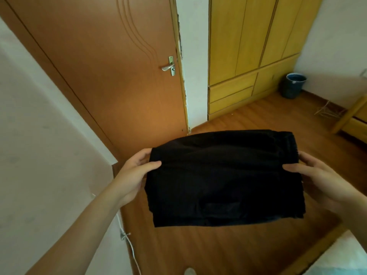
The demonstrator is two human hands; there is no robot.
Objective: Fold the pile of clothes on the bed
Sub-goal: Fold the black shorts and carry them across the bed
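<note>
A folded black garment is held flat in the air above the wooden floor, in front of the brown door. The left hand grips the garment's left edge, thumb lying on top of the cloth and the fingers tucked beneath. The right hand clamps the opposite edge the same way, thumb on top, fingers under. The garment shows several stacked layers along its near and right edges; a gathered band runs along its far right side. Right of the door stands a yellow wooden wardrobe, and further right of that a dark bucket sits on the floor by the wall. A white cord trails down the wall left of the garment.
</note>
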